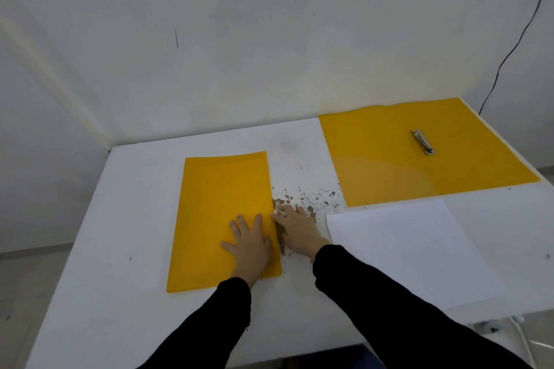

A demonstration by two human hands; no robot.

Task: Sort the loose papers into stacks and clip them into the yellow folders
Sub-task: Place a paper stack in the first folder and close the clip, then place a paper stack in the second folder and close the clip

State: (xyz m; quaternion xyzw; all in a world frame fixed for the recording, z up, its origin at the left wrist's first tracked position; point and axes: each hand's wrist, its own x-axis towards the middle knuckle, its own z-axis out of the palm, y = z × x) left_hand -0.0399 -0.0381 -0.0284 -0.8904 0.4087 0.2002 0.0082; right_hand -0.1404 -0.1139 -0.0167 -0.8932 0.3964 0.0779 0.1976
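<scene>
A closed yellow folder (218,207) lies flat at the table's middle left. My left hand (250,244) presses flat on its lower right part, fingers spread. My right hand (295,226) rests beside the folder's right edge, fingertips touching that edge. A second yellow folder (386,165) lies opened at the back right, its metal clip (422,142) showing on the inside. A stack of white papers (410,249) sits at the front right, below the open folder.
The white table (120,249) has chipped brown patches (302,198) between the two folders. A wall stands close behind the table. A black cable (509,54) hangs down the wall at the right. The table's right edge lies just past the papers.
</scene>
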